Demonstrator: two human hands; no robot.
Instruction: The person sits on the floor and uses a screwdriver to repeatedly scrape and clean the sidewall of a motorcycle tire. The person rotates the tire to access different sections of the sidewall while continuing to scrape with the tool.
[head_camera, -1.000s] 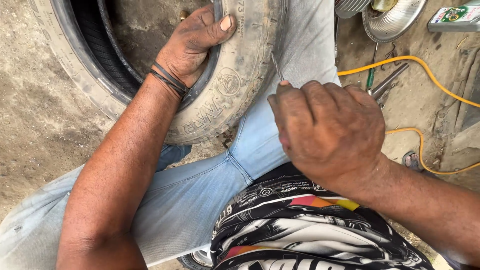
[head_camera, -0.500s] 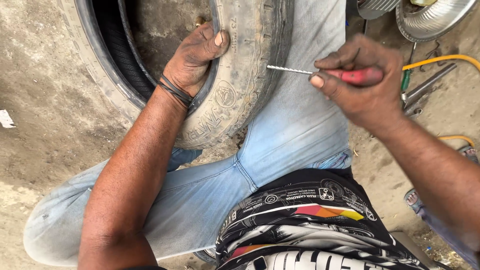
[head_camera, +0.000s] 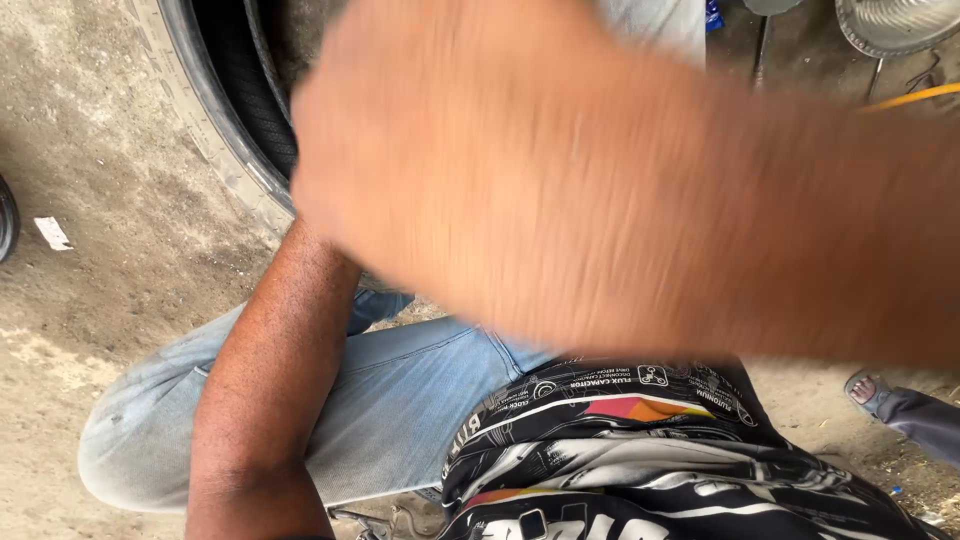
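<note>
A: One view only, head camera. Big blur across the middle, that's the right hand (head_camera: 520, 190) close to the lens. Can't tell if it's clenched, released or holding anything.

B: Left hand?

A: Left forearm (head_camera: 265, 390) runs up toward the tyre (head_camera: 215, 130), but the hand itself is hidden behind the blur. Can't tell its grip either. It heads for the tyre's rim, so likely touching it, not confirmed.

B: Where's the tyre?

A: Upper left, standing on edge on the dirt floor (head_camera: 90, 300), leaning just beside the person's knee in light jeans (head_camera: 400, 400). Tread and black inner wall show; the rest is covered by the blurred hand.

B: Risks?

A: My read: the right hand is swinging fast right in front of the face, so if it carries anything pointed, it could jab the left arm or the leg, since both sit close under it. Also, the tyre is only propped; if the left hand lets go, it could roll or tip onto the leg.

B: Anything else around?

A: Metal dish-like part (head_camera: 890, 25) top right, yellow hose (head_camera: 915, 97) under it, a scrap of paper (head_camera: 52, 232) on the floor at left. Another person's sandalled foot (head_camera: 868, 388) at the right edge, near but apart.
</note>
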